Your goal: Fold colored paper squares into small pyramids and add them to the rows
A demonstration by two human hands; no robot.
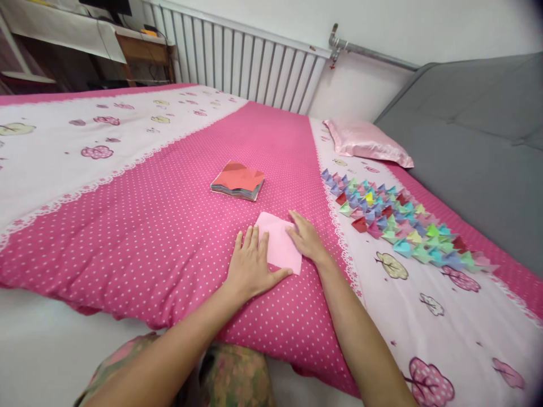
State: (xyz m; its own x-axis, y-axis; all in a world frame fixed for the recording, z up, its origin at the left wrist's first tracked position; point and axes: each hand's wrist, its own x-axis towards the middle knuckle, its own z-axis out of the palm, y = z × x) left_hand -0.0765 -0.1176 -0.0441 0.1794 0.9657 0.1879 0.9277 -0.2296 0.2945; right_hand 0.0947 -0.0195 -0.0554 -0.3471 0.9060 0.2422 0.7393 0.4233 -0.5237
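Note:
A square sheet of pink paper (280, 242) lies on the dotted pink bedspread, between my two hands. My left hand (251, 259) rests flat with its fingers stretched out, covering the sheet's left and lower-left edge. Along the right edge of the sheet, my right hand (306, 236) lies with its fingers apart, the thumb over the paper. Beyond them sits a stack of square coloured paper (238, 181) with a red-orange sheet on top. To the right, rows of small folded paper boats (399, 217) in several colours stand on the bedspread.
The bedspread (178, 203) has wide pink and white bands. A pink pillow (367, 141) lies at the back right, by a grey padded headboard (470, 130). A white radiator (241, 56) lines the wall, with a desk (142, 51) at the far left.

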